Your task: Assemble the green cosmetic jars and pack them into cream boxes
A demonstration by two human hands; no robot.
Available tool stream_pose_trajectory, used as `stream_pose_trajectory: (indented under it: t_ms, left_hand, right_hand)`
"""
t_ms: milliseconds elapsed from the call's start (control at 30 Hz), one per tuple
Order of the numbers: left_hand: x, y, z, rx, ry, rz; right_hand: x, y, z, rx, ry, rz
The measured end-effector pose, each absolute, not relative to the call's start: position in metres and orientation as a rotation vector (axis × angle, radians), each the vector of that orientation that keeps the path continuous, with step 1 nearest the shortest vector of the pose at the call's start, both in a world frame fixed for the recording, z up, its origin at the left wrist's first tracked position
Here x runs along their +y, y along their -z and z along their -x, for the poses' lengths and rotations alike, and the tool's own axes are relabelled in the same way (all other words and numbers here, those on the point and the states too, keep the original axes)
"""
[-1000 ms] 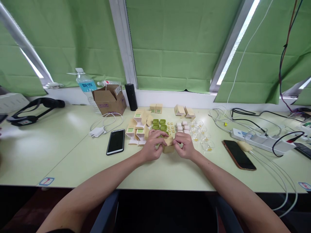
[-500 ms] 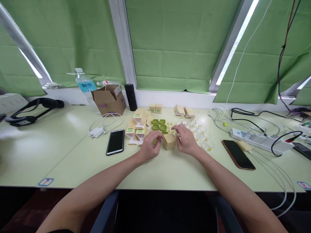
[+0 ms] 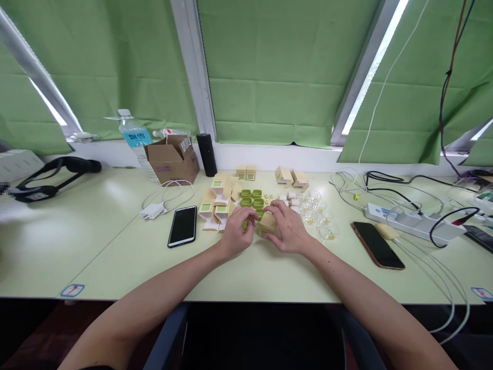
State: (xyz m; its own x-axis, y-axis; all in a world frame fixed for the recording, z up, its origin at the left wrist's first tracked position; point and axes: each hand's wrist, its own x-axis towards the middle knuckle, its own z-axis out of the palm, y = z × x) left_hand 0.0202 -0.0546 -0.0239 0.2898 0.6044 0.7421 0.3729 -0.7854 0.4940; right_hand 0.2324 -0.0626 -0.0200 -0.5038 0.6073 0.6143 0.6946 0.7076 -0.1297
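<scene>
Head view: green blinds point(image 3: 285, 72) cover the windows at 12 o'clock, above a pale, smooth table point(image 3: 239, 277) with open working room at 6 o'clock. At centre, the right hand point(image 3: 289, 228) grasps a small tan box point(image 3: 268, 223) from 3 o'clock, thumb near, fingers far; the left hand point(image 3: 238, 232) curls loosely at its 9 o'clock, and whether it pinches anything I cannot tell. The box looks like thin card: probably light, not slippery, stiff along folds, easily dented mid-face, so best held across opposite walls near corners. Green tubs point(image 3: 247, 202) sit at its 11 o'clock.
</scene>
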Motion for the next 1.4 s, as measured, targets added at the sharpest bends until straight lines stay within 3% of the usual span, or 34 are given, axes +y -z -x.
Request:
stream_pose_trajectory:
  t_ms: [300,667,1133,1400]
  left_hand:
    - [-0.053,0.027,-0.02,0.945,-1.425,-2.465]
    - [-0.058,0.02,-0.024,0.912,-1.038,-2.631]
    - [-0.052,-0.02,-0.035,0.988,-0.421,-2.845]
    - [0.022,-0.079,-0.046,1.214,-0.649,-2.858]
  right_hand:
    - [-0.063,0.015,-0.236,-2.344,0.037,1.002]
    - [-0.061,0.015,-0.238,-2.234,-0.133,0.824]
    - [-0.063,0.014,-0.233,-1.718,0.183,0.538]
    - [-0.064,0.012,-0.23,-1.666,0.253,0.475]
